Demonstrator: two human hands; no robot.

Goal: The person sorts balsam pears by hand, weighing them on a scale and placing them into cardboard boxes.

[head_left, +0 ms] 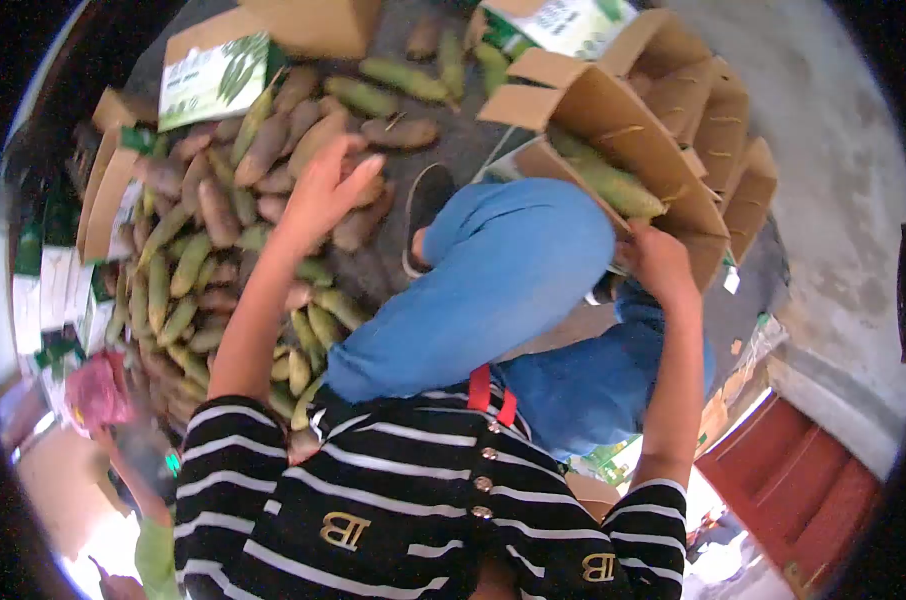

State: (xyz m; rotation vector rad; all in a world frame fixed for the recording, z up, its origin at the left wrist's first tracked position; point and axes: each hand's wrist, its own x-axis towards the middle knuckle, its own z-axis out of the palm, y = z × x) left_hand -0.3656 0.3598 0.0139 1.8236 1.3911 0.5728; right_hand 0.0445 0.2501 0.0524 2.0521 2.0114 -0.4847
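- The left hand, upper left of centre, is stretched out over the corn pile. Its fingers lie straight and close together, thumb apart, resting on a brownish cob. They have not closed round it.
- The right hand, right of centre, is at the lower edge of the open box. Its fingers are tucked behind the flap, so I cannot tell whether they grip the card or only lean on it.
- A green cob already lies in that box, just above the right hand.
- The pile fills the left of the frame, green and brown husks mixed, heaped loose on the floor.
- The knee in blue jeans sits between the two hands, with a shoe beside the pile.
- More boxes stand nested at upper right, and a printed one lies at upper left.
- My reading of the step: a cob is being picked from the pile while the other hand steadies the box. The reach is made, the grasp is not.
- What the next move calls for, as I judge it:
  - the left fingers must wrap one cob alone, since neighbours lie touching on every side;
  - it must be lifted clear rather than dragged, or the heap may slide;
  - the carry must pass over the knee to the box mouth;
  - the right hand must keep the flap open.
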